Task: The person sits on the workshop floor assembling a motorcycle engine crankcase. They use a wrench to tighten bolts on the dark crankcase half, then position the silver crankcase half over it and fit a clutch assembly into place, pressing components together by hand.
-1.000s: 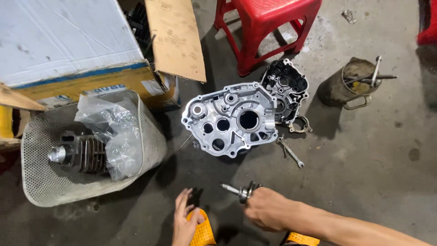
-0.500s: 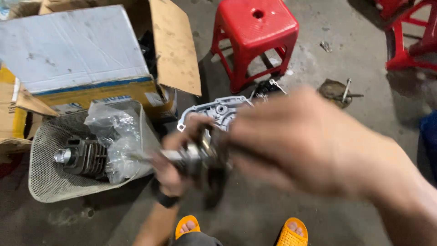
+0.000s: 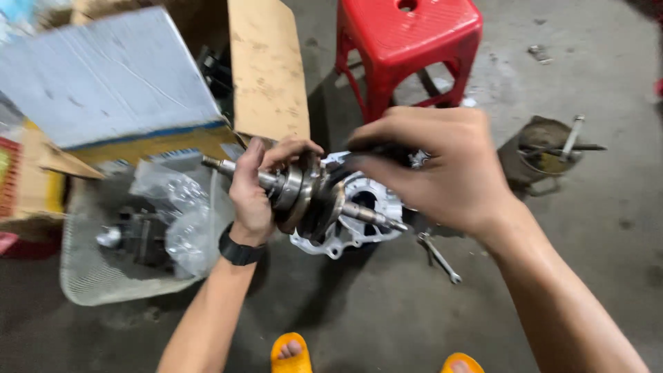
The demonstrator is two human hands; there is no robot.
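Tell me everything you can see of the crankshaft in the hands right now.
The crankshaft is held up in the air, lying roughly level over the grey crankcase half on the floor. It looks like bare, oily steel: two round disc webs side by side at the middle, with a thin shaft sticking out each way, one end toward the cardboard box, the other toward the spanner. The left hand grips the left shaft and web from behind; the right hand reaches over the top, its fingers above the webs.

Floor: bare grey concrete (image 3: 608, 262), stained and gritty, with small debris near the top right. A red plastic stool (image 3: 407, 41) stands at the top centre. An open cardboard box (image 3: 138, 90) sits at the upper left, its flap raised. Light is even; soft shadows fall beneath objects.
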